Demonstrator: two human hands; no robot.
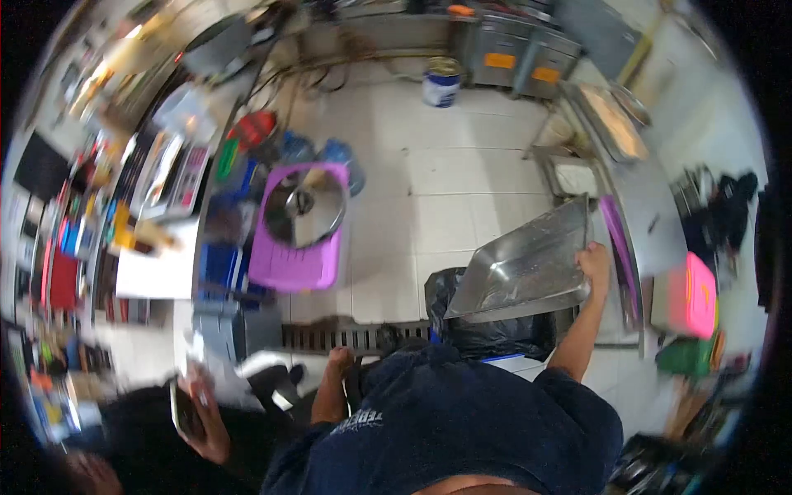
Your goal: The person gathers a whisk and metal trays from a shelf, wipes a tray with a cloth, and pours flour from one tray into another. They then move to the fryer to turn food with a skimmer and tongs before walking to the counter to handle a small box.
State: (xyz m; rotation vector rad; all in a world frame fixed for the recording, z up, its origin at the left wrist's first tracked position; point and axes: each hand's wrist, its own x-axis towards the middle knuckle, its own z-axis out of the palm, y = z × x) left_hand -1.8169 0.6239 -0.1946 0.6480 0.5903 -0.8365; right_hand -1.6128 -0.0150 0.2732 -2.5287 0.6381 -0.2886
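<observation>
My right hand [594,266] grips the right rim of a large rectangular steel pan [528,264]. The pan is tilted, its inside facing me, over a black plastic bag [503,334] that lines a container on the floor. Wet-looking marks show on the metal. Low and left of the pan, my left hand [340,359] is closed near my body, above the dark floor grate; whatever it may hold is hidden.
A purple plastic stool or chair [297,268] bears a round steel lid [305,210]. A metal counter [631,198] with a tray stands right, beside a pink box [691,297]. A scale [177,177] sits on the left counter. At lower left, another person's hand [206,425] holds a phone.
</observation>
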